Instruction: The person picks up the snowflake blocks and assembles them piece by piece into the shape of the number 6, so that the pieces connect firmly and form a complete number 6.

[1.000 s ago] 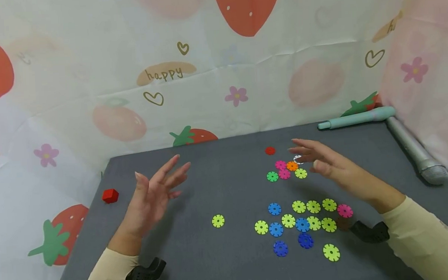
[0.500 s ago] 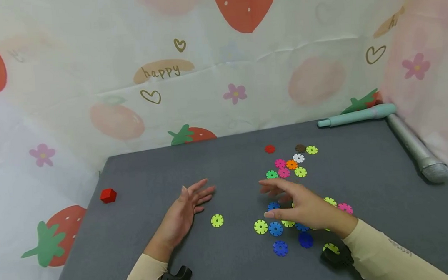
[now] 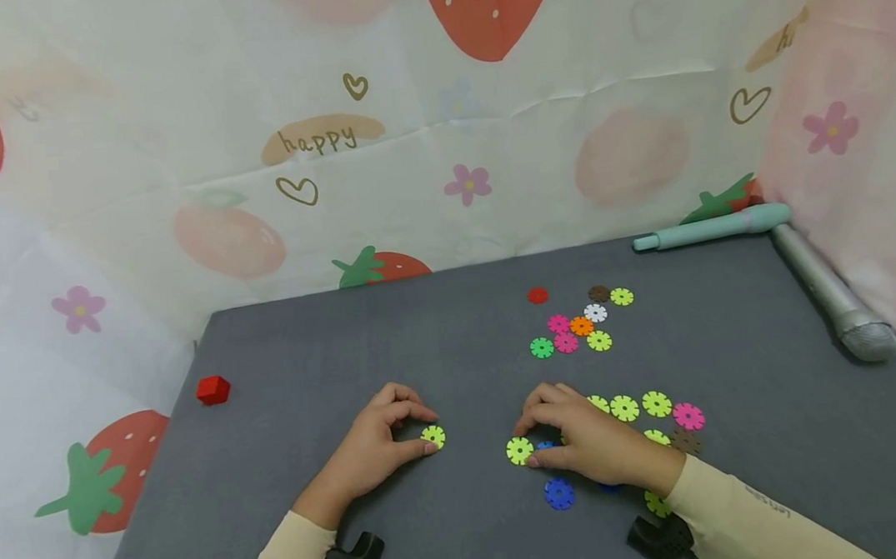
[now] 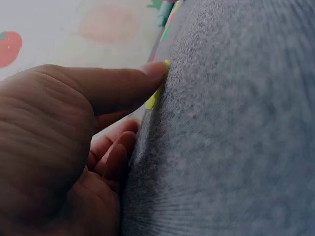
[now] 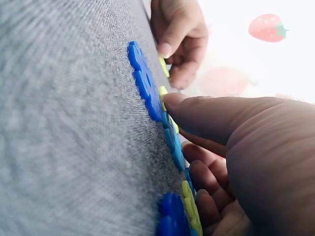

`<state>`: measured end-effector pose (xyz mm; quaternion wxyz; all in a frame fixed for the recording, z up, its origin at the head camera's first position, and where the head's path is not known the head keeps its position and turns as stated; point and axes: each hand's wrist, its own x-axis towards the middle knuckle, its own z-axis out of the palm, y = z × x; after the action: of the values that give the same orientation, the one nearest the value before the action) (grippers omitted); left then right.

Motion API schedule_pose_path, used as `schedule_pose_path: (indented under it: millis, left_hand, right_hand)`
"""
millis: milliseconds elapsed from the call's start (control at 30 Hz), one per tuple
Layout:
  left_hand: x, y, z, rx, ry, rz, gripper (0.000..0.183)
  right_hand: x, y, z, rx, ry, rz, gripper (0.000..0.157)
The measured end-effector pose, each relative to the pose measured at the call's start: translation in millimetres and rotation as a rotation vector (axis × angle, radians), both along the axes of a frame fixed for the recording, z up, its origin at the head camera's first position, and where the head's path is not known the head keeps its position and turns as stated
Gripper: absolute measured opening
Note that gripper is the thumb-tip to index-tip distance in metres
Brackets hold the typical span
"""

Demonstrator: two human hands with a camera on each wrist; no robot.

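In the head view, my left hand [image 3: 369, 451] is low over the grey table, thumb and index finger at opposite edges of a small yellow-green notched disc [image 3: 433, 436]. To the right, my right hand [image 3: 603, 441] pinches a second yellow-green notched disc [image 3: 519, 451] the same way. Both discs lie flat at table level. The left wrist view shows the left thumb on the disc's edge [image 4: 150, 102]. A dark blue disc [image 3: 559, 493] lies just in front of my right hand, which partly hides several blue and yellow-green discs beneath it.
Behind my right hand lies a loose cluster of discs, among them an orange one [image 3: 581, 325] and a green one [image 3: 542, 347]. A red cube [image 3: 213, 390] sits near the left edge. At the back right are a mint-green stick [image 3: 716, 227] and a silver microphone [image 3: 839, 304].
Both hands came down to the table, the left moving rightward and the right leftward and nearer. Their spread fingers have closed, each pinching a yellow-green disc.
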<state>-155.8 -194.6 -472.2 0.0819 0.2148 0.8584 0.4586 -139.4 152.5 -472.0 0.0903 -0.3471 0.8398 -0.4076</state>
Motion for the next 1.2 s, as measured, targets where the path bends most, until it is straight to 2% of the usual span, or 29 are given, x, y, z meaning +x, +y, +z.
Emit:
schedule_pose_path:
  millis: [100,300,467,633,900,1067,1200]
  left_hand:
    - [0.5,2,0.5,-0.032,0.009,0.017,0.022]
    - [2.6,2,-0.4,-0.052,0.003,0.08,0.022]
    - [3.7,3,-3.8,-0.025,0.044,0.093,0.013]
    - [5.9,7,-4.1,0.061,0.033,0.133,0.002]
    - [17.1,28,-0.3,0.199,0.015,0.185,0.008]
    - [27.4,42,0.7,0.269,-0.006,0.209,0.008]
    - [33.8,54,1.9,0.334,-0.034,0.175,0.005]
  right_hand:
    - [-0.4,0,-0.7,-0.018,-0.004,-0.008,0.02]
    - [-1.4,-1,-2.3,-0.073,0.032,-0.004,0.021]
    - [-1.1,0,-3.4,-0.141,-0.03,-0.032,0.011]
    - [-0.6,-1,-3.2,-0.228,-0.107,-0.097,0.008]
    - [0.3,-1,-2.4,-0.337,-0.139,-0.206,0.01]
    - [0.1,-1,-1.1,-0.396,-0.199,-0.201,0.008]
    - [-0.3,0,0.6,-0.425,-0.25,-0.178,0.009]
